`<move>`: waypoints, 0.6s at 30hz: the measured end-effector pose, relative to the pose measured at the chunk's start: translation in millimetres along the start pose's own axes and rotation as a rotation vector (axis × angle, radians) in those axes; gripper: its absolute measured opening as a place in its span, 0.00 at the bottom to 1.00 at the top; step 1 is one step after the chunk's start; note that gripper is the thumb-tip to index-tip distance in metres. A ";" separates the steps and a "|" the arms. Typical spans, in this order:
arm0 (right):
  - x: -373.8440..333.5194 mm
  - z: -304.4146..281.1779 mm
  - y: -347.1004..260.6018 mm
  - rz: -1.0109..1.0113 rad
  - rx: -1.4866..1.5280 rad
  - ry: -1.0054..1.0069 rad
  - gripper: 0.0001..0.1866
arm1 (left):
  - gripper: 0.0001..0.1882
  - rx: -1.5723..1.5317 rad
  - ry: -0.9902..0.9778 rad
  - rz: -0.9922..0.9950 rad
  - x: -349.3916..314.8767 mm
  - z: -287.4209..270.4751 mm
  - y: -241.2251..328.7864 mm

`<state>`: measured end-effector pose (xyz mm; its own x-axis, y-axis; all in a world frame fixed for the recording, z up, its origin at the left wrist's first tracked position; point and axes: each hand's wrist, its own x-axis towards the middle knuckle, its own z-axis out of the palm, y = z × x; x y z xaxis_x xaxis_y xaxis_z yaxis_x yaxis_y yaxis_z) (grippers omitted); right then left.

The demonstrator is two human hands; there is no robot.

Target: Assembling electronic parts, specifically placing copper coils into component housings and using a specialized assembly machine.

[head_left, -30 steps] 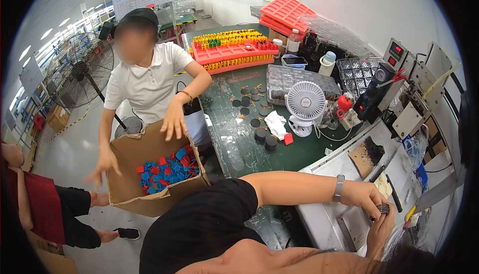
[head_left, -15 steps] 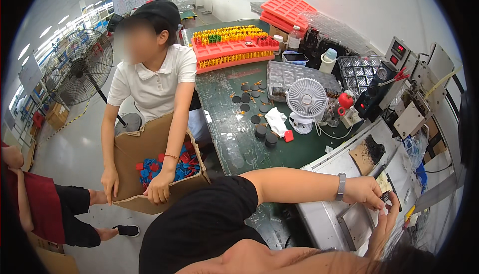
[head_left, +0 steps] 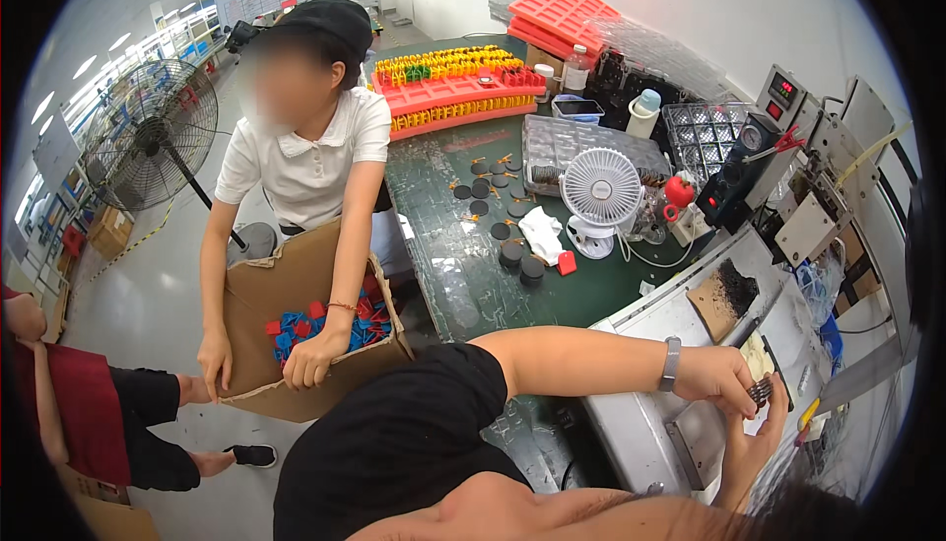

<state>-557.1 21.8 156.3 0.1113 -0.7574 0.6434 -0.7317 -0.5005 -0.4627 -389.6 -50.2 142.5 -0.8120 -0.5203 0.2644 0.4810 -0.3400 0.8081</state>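
Note:
My left hand (head_left: 711, 380), with a grey watch band (head_left: 672, 364) at its wrist, is closed with its fingertips on a small dark ridged metal-looking piece (head_left: 760, 390). From the lower right, my right hand (head_left: 757, 447) pinches the same piece from the other side. Its exact kind is too small to make out. Both hands are over the pale workbench machine (head_left: 631, 433), just below a pale yellow pad (head_left: 757, 356). A brown sheet with black grit (head_left: 724, 300) lies beyond them.
A person in white (head_left: 305, 162) grips a cardboard box (head_left: 266, 290) of red and blue pieces at the left. On the green table (head_left: 448, 206) are a white fan (head_left: 601, 191), black discs (head_left: 510, 253) and red trays (head_left: 453, 102). A metal press (head_left: 813, 221) stands at right.
The dark piece has turned or shifted between my fingers, so more of its ridged side shows. My hands stay in nearly the same place. The view has moved slightly.

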 end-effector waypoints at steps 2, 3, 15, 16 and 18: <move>0.6 1.3 -4.6 0.010 0.004 0.003 0.30 | 0.08 0.001 -0.003 -0.008 -0.8 -1.2 0.1; 0.5 2.0 -5.6 0.019 0.009 0.006 0.29 | 0.08 0.003 -0.004 -0.015 -1.3 -1.9 -0.1; -1.5 -1.6 1.0 0.005 -0.042 0.022 0.29 | 0.06 -0.037 -0.054 -0.030 2.3 -2.7 -5.0; -1.7 -1.1 2.6 0.004 -0.041 0.021 0.29 | 0.06 -0.037 -0.053 -0.030 3.3 -3.9 -5.9; -2.5 -1.1 6.5 -0.029 -0.076 0.054 0.29 | 0.09 0.016 -0.063 0.026 6.5 -6.2 -8.2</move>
<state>-562.8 20.9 152.4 0.0980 -0.7181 0.6890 -0.7779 -0.4871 -0.3970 -396.8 -55.6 134.3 -0.8190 -0.4781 0.3174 0.4971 -0.3146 0.8087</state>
